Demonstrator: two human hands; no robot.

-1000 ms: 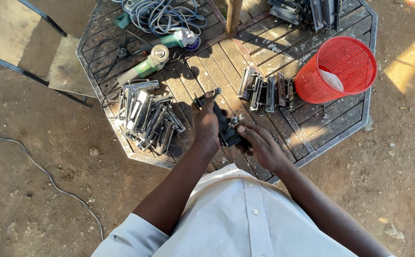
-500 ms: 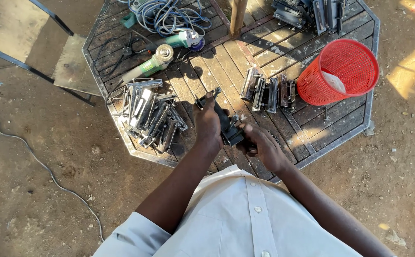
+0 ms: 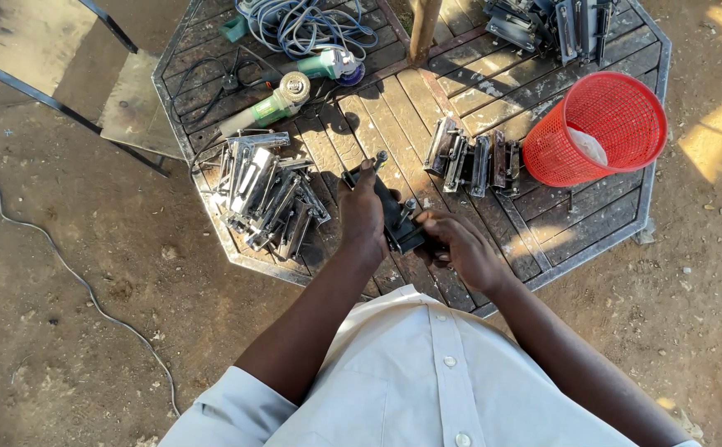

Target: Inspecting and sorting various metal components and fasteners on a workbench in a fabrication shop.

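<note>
Both hands grasp one dark metal part (image 3: 396, 217) near the bench (image 3: 493, 91) edge, left hand (image 3: 363, 211) pressing it down while right hand (image 3: 460, 246) fingers clench its end, beside the pile of metal parts (image 3: 266, 194).

A pale, off-white shirt (image 3: 411, 372) is worn, closed at the front by a row of small round buttons (image 3: 443, 361). The sleeves are short, and the forearms, the left hand (image 3: 363, 211) and the right hand (image 3: 464, 248) are left uncovered.

We see an octagonal wooden desk (image 3: 493, 79) on a sunlit dirt floor (image 3: 88, 331), a cable (image 3: 55, 252) trailing across it.
</note>
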